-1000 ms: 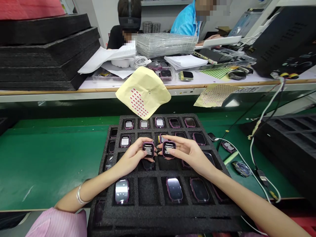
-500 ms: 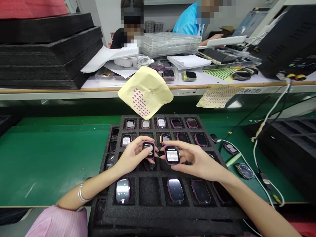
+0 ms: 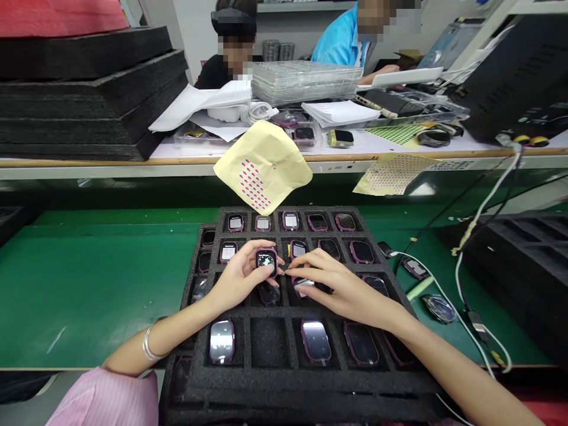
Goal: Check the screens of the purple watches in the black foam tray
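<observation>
My left hand (image 3: 248, 269) is closed around a purple-rimmed smartwatch (image 3: 266, 260) without a strap, its thumb on the lower part of the lit screen, which shows a dial. Beside it, my right hand (image 3: 331, 281) grips a second smartwatch (image 3: 304, 287) by its edges, down at a compartment of the black foam tray (image 3: 266, 378). The fingers partly cover this watch, and its screen looks pale with glare. More strapless watches lie in the compartments around both hands, some showing white grids, others dark. A dark watch (image 3: 269, 292) sits just below my left hand.
Beneath the tray is another foam tray (image 3: 189, 331). Cables (image 3: 461, 260), a watch and a coiled item in clear wrap lie on the green bench to the right. A yellow sticker sheet (image 3: 266, 168) hangs from the shelf. Two people sit beyond; black foam trays (image 3: 89, 100) are stacked left.
My right hand has lowered its watch into the tray and tilted it, its fingers now over the top. The screen of the left watch has switched from text to a dial.
</observation>
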Tool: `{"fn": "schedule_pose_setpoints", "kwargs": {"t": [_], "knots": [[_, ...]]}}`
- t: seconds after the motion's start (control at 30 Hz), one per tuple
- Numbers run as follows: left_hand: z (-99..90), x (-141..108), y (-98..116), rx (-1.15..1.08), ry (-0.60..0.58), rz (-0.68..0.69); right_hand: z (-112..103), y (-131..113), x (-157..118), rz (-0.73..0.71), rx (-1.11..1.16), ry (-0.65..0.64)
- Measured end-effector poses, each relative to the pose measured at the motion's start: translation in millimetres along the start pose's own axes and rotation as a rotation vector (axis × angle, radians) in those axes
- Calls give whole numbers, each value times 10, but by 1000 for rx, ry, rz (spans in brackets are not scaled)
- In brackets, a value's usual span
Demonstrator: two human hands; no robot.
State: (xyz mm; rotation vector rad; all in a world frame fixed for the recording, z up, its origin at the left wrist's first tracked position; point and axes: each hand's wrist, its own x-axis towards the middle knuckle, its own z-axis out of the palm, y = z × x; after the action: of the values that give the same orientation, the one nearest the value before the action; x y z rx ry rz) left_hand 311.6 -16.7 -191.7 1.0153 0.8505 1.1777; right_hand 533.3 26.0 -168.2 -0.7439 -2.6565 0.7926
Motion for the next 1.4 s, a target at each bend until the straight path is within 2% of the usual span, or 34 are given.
{"fn": "schedule_pose_setpoints", "kwargs": {"t": [0.2,0.27,0.37,0.47,0.57,0.63,0.77,0.87,1.1,1.27,1.4], "knots": [[-27,5,-17,-1,114,64,290,-163,207,-133,-360,-23],[-41,-2,-30,-10,135,92,415,-255,265,-110,-449,14],[-52,-15,-33,-14,176,153,542,-391,337,30,-438,88],[-53,-21,-15,-31,265,243,539,-460,397,155,-326,66],[-54,-18,4,-60,339,337,393,-431,425,168,-144,8],[-57,-14,9,-82,340,355,245,-381,420,157,92,28],[-59,-14,9,-95,294,280,-22,-298,377,243,775,121],[-54,-16,6,-86,263,225,-103,-267,345,352,1051,131],[-45,-9,-28,-51,201,177,-75,-208,264,438,1349,29],[-45,-21,-37,42,156,160,-73,-145,222,326,1322,48],[-38,-37,-17,93,121,129,-45,-124,222,322,1311,-7]]}}
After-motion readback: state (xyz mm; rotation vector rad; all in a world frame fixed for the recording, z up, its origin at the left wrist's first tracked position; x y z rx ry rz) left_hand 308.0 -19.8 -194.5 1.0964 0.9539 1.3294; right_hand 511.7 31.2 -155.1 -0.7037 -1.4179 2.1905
